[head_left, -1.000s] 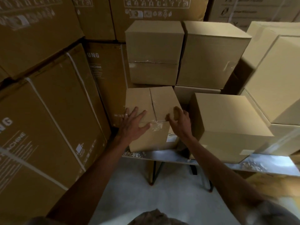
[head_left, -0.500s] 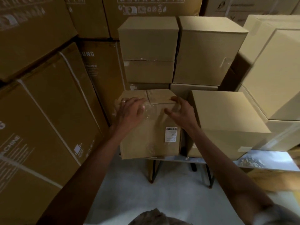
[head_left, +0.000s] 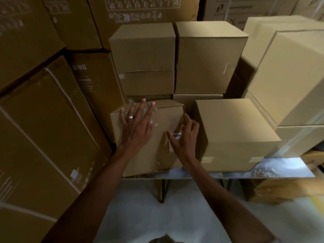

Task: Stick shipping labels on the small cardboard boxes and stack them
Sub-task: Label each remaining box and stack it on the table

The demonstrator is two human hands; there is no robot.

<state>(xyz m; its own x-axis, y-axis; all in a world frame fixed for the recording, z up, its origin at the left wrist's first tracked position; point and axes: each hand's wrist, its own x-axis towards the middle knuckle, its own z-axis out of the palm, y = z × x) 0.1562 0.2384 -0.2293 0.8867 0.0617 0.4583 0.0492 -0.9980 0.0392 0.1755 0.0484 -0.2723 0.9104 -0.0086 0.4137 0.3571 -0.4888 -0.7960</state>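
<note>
A small cardboard box (head_left: pixel 149 137) sits at the centre of the frame on the left end of a pale table (head_left: pixel 284 170) with dark metal legs, above a light grey floor (head_left: pixel 175 216). The left hand (head_left: pixel 135 128) lies flat on its top, fingers straight and spread, a ring on one finger. The right hand (head_left: pixel 185 137) rests at the box's right edge, fingers loosely bent over a white shipping label (head_left: pixel 172 143); whether it grips anything cannot be told. Plain boxes (head_left: pixel 233 130) crowd the right and back, and tall printed cartons (head_left: pixel 43 120) fill the left side.
</note>
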